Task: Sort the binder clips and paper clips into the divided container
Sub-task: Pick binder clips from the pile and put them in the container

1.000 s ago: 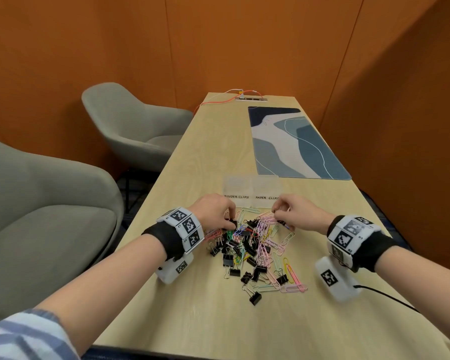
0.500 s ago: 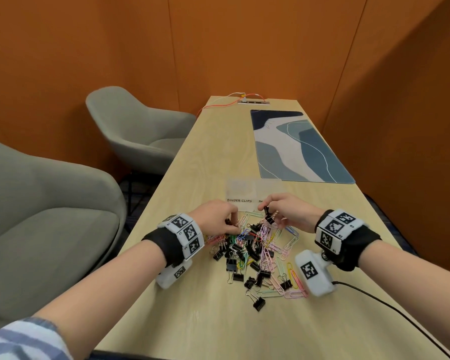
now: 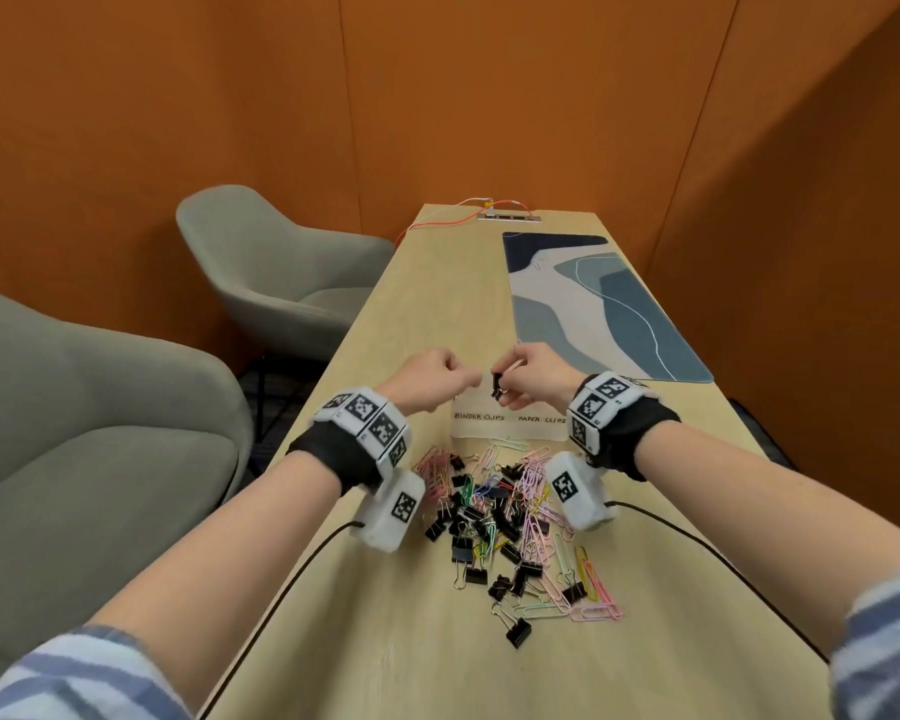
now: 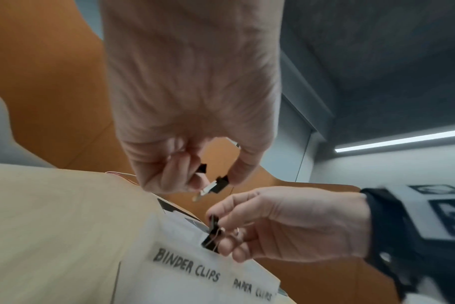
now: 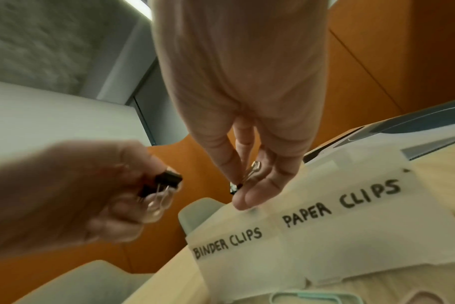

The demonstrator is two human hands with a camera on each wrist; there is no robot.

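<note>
A clear divided container (image 3: 510, 427) labelled BINDER CLIPS and PAPER CLIPS stands past a mixed pile of black binder clips and coloured paper clips (image 3: 510, 517). Both hands are raised over its BINDER CLIPS side. My left hand (image 3: 470, 379) pinches black binder clips (image 4: 220, 183) between thumb and fingers. Close beside it, my right hand (image 3: 505, 388) pinches one black binder clip (image 3: 497, 385) by its wire handles. In the right wrist view that clip (image 5: 235, 186) hangs over the container (image 5: 325, 236), and the left hand's clip (image 5: 168, 180) shows at the left.
A blue and white desk mat (image 3: 593, 304) lies beyond the container on the right. An orange cable (image 3: 453, 220) runs to a socket strip at the table's far end. Two grey chairs (image 3: 271, 267) (image 3: 74, 433) stand along the table's left edge.
Both hands have lifted off the clip pile and moved away from me to above the container, each carrying black binder clips. The hands have also come closer together.
</note>
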